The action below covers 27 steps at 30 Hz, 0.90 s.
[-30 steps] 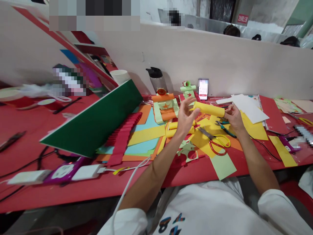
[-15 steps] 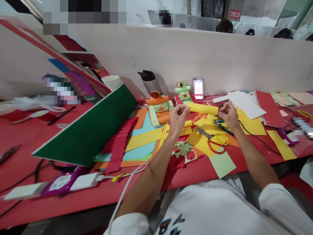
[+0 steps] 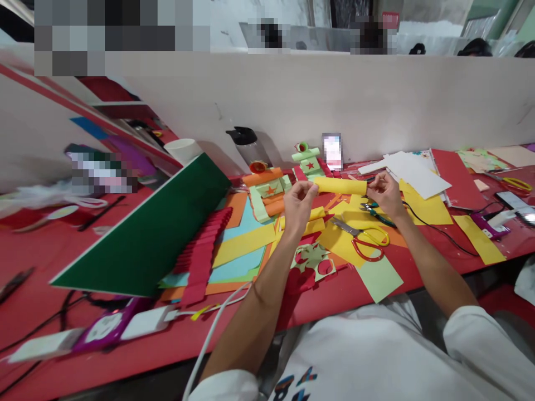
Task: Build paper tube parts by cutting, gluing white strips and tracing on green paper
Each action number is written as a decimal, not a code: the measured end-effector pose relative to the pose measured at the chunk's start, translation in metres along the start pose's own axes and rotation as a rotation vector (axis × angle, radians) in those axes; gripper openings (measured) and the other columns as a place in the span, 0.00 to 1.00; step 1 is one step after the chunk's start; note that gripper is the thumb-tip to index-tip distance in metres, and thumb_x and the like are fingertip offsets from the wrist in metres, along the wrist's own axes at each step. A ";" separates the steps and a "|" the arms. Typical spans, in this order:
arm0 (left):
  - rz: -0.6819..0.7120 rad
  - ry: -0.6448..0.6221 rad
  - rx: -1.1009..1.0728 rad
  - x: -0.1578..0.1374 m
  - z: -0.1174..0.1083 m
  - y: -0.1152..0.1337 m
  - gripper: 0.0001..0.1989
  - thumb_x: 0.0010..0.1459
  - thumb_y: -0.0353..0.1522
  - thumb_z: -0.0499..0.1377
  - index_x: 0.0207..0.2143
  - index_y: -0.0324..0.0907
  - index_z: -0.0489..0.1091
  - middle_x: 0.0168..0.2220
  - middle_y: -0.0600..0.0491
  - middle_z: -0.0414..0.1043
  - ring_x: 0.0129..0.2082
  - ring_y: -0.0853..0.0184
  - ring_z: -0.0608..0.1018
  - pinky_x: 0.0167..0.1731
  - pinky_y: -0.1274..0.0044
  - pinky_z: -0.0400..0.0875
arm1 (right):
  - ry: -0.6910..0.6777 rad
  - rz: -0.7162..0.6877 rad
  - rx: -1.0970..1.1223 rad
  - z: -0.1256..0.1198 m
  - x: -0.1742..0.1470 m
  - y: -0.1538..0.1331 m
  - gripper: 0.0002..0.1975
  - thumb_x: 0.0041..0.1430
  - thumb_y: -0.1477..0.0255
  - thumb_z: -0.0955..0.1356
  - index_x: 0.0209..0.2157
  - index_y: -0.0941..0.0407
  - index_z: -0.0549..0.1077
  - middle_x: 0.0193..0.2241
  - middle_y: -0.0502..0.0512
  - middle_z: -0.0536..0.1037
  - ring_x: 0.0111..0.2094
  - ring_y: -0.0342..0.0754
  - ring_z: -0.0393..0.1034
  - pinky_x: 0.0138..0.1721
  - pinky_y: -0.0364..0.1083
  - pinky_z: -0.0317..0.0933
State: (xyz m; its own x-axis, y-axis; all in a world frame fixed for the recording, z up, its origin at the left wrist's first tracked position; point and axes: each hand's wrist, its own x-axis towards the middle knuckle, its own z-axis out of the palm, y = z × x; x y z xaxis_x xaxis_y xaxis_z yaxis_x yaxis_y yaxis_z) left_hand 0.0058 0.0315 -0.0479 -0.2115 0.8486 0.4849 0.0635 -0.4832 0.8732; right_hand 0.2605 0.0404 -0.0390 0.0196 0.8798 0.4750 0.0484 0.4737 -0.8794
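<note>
A yellow paper roll (image 3: 340, 185) is stretched level between my two hands, above the table. My left hand (image 3: 300, 201) pinches its left end, and my right hand (image 3: 383, 192) pinches the right end. Under it lie more yellow paper rolls (image 3: 313, 223), partly hidden by my left hand. Scissors (image 3: 370, 241) with one yellow and one red handle loop rest on yellow sheets, beside dark green-handled pliers (image 3: 378, 214). Behind my left hand stand an orange and green paper figure (image 3: 270, 189) with a star and a green and red one (image 3: 309, 165).
A green board (image 3: 154, 228) leans at the left by pleated red paper (image 3: 204, 250). A bottle (image 3: 251, 146) and a phone (image 3: 332, 151) stand against the white partition (image 3: 292, 94). A white cable (image 3: 225, 303) runs past my left forearm from a power strip (image 3: 111, 326).
The camera view has shifted slightly, so everything appears a little further left. Both hands keep hold of the yellow paper roll, in nearly the same pose.
</note>
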 end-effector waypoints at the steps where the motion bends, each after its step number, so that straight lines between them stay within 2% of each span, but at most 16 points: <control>1: 0.034 0.031 0.032 0.000 -0.001 -0.001 0.20 0.57 0.49 0.69 0.38 0.43 0.73 0.33 0.52 0.73 0.33 0.67 0.76 0.34 0.76 0.73 | 0.013 -0.027 -0.026 0.000 -0.001 -0.001 0.22 0.50 0.62 0.79 0.32 0.51 0.63 0.29 0.46 0.77 0.28 0.44 0.67 0.33 0.45 0.61; 3: 0.161 0.090 0.150 0.001 -0.003 -0.001 0.23 0.55 0.48 0.71 0.45 0.45 0.72 0.43 0.48 0.74 0.44 0.61 0.78 0.44 0.71 0.75 | 0.044 -0.100 -0.101 -0.001 -0.004 -0.004 0.19 0.53 0.64 0.78 0.32 0.50 0.65 0.32 0.49 0.79 0.32 0.47 0.71 0.38 0.47 0.66; 5: 0.330 0.058 0.320 0.000 -0.006 0.001 0.29 0.53 0.48 0.73 0.52 0.46 0.72 0.54 0.42 0.73 0.57 0.53 0.75 0.57 0.63 0.72 | 0.057 -0.196 -0.207 -0.003 -0.007 -0.005 0.15 0.55 0.65 0.77 0.32 0.50 0.68 0.35 0.51 0.80 0.37 0.50 0.74 0.42 0.50 0.69; 8: 0.549 -0.181 0.583 -0.005 -0.007 0.005 0.34 0.56 0.51 0.70 0.59 0.46 0.70 0.64 0.38 0.69 0.66 0.46 0.70 0.67 0.55 0.61 | -0.011 -0.363 -0.377 -0.004 -0.011 -0.006 0.09 0.60 0.66 0.75 0.31 0.49 0.73 0.34 0.53 0.80 0.39 0.52 0.74 0.44 0.52 0.71; 12: 0.675 -0.446 0.876 -0.016 -0.002 0.010 0.31 0.67 0.49 0.60 0.66 0.43 0.64 0.66 0.37 0.69 0.67 0.48 0.71 0.68 0.57 0.60 | -0.169 -0.625 -0.498 0.001 -0.015 -0.005 0.03 0.66 0.68 0.73 0.36 0.50 0.78 0.30 0.53 0.80 0.35 0.51 0.73 0.40 0.50 0.72; 14: 0.683 -0.513 0.969 -0.019 -0.001 0.012 0.27 0.70 0.45 0.57 0.65 0.40 0.64 0.62 0.38 0.74 0.63 0.50 0.74 0.65 0.60 0.65 | -0.208 -0.729 -0.522 0.005 -0.016 -0.006 0.02 0.67 0.69 0.72 0.38 0.51 0.79 0.30 0.52 0.81 0.35 0.50 0.73 0.39 0.48 0.72; 17: 0.639 -0.578 1.046 -0.020 -0.001 0.013 0.19 0.70 0.38 0.57 0.60 0.41 0.68 0.53 0.40 0.80 0.55 0.51 0.80 0.56 0.63 0.71 | -0.233 -0.768 -0.526 0.008 -0.017 -0.007 0.01 0.68 0.69 0.73 0.39 0.51 0.78 0.31 0.52 0.81 0.35 0.49 0.74 0.39 0.48 0.72; 20: 0.571 -0.612 1.102 -0.018 -0.003 0.015 0.15 0.67 0.34 0.59 0.55 0.41 0.70 0.50 0.41 0.81 0.51 0.51 0.82 0.53 0.63 0.73 | -0.220 -0.729 -0.487 0.005 -0.017 -0.010 0.03 0.67 0.68 0.73 0.39 0.51 0.76 0.34 0.52 0.83 0.36 0.49 0.74 0.38 0.49 0.71; 24: 0.477 -0.634 1.155 -0.017 -0.002 0.020 0.15 0.66 0.32 0.60 0.54 0.40 0.69 0.50 0.39 0.81 0.51 0.50 0.82 0.51 0.63 0.74 | -0.162 -0.640 -0.390 -0.002 -0.015 -0.016 0.05 0.68 0.66 0.72 0.41 0.52 0.75 0.37 0.53 0.81 0.30 0.46 0.68 0.32 0.47 0.67; 27: 0.441 -0.675 1.177 -0.017 -0.001 0.023 0.15 0.66 0.32 0.60 0.54 0.40 0.69 0.50 0.39 0.81 0.51 0.49 0.82 0.49 0.63 0.75 | -0.256 -0.576 -0.390 -0.004 -0.013 -0.019 0.08 0.70 0.64 0.70 0.45 0.52 0.78 0.41 0.56 0.78 0.35 0.48 0.70 0.37 0.48 0.68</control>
State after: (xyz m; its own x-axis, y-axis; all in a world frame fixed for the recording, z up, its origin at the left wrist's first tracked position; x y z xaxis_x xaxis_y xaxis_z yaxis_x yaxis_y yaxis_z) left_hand 0.0102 0.0058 -0.0362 0.5144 0.7782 0.3603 0.8307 -0.5564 0.0159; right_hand 0.2635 0.0201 -0.0283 -0.3476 0.5003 0.7930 0.3326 0.8566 -0.3946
